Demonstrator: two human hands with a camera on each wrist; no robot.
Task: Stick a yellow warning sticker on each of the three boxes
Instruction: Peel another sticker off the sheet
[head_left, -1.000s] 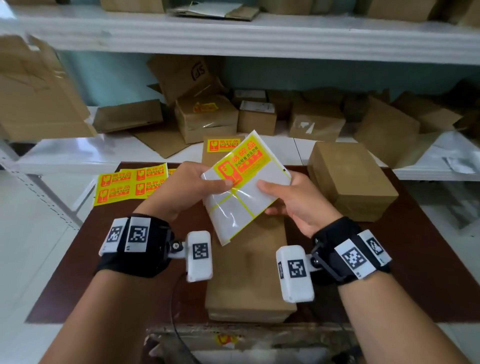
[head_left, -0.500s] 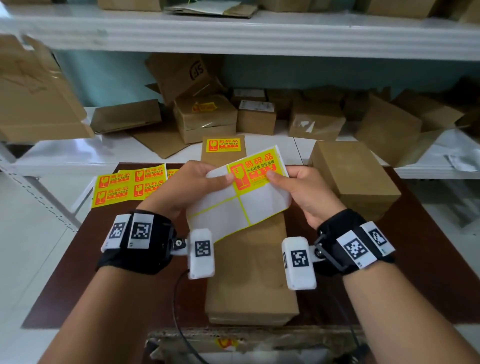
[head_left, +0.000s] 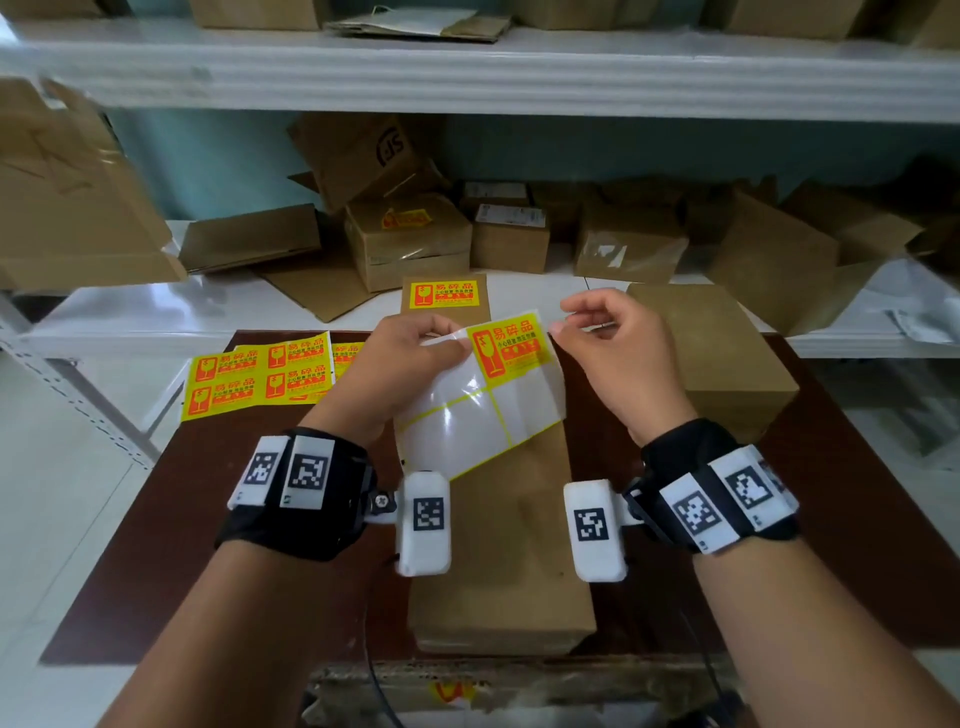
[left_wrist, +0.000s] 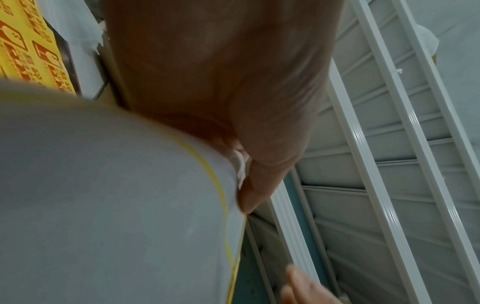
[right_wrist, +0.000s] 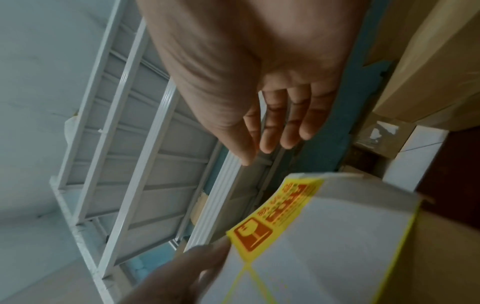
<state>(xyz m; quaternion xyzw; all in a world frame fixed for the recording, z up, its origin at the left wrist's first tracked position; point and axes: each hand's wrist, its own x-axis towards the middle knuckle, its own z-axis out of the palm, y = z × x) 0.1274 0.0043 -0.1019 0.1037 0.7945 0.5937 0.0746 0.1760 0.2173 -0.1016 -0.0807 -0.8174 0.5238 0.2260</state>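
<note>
My left hand (head_left: 447, 345) pinches the top edge of a white backing sheet (head_left: 467, 415), thumb on its front. One yellow warning sticker (head_left: 511, 345) is left on the sheet's upper right quarter. My right hand (head_left: 566, 319) hovers just off that sticker's right corner, fingers relaxed and holding nothing; the right wrist view shows the right hand's fingers (right_wrist: 272, 131) clear above the sticker (right_wrist: 280, 211). Below the hands lies a long cardboard box (head_left: 519, 545). Behind the sheet a box (head_left: 447, 306) carries a yellow sticker (head_left: 449, 295). A plain box (head_left: 717, 358) stands on the right.
Full yellow sticker sheets (head_left: 260, 376) lie on the brown table (head_left: 857, 545) at the left. White shelving (head_left: 130, 317) behind the table holds several more cardboard boxes (head_left: 410, 239). A cable hangs off the table's front edge.
My right hand has let go of the sheet's upper right corner and drawn slightly up and away. The left hand has raised and levelled the sheet.
</note>
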